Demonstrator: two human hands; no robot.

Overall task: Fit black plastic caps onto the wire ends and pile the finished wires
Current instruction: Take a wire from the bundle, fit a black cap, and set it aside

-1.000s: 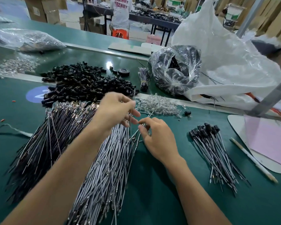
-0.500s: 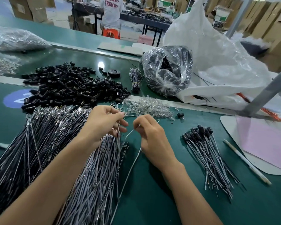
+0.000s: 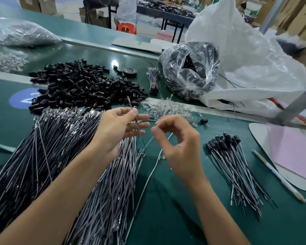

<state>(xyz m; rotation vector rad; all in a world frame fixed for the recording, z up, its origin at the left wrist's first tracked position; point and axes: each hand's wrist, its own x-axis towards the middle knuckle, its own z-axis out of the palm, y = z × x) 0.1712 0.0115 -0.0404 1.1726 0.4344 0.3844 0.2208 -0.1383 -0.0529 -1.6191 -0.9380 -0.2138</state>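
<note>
A broad heap of loose grey wires [image 3: 60, 156] lies at the left of the green table [image 3: 175, 209]. Beyond it is a mound of black plastic caps [image 3: 85, 85]. My left hand [image 3: 118, 129] hovers above the heap and pinches one thin wire [image 3: 130, 103] that sticks up past its fingers. Close beside it, my right hand [image 3: 178, 147] pinches the end of another wire [image 3: 148, 175] between thumb and forefinger; that wire trails down onto the table. A small pile of capped wires [image 3: 233, 161] lies to the right. One stray black cap [image 3: 203, 121] sits behind it.
Clear glassy parts [image 3: 168, 108] are heaped just past my hands. A clear bag of black parts [image 3: 189, 68], a white sack [image 3: 251, 55], a tape roll [image 3: 129, 72] and a tied wire bundle [image 3: 154, 80] stand behind. A pen [image 3: 279, 175] and pink sheet [image 3: 295, 152] lie right.
Both hands have lifted off the wire heap and moved slightly apart. The left now holds a wire upright, and the right has drawn a wire end up off the table.
</note>
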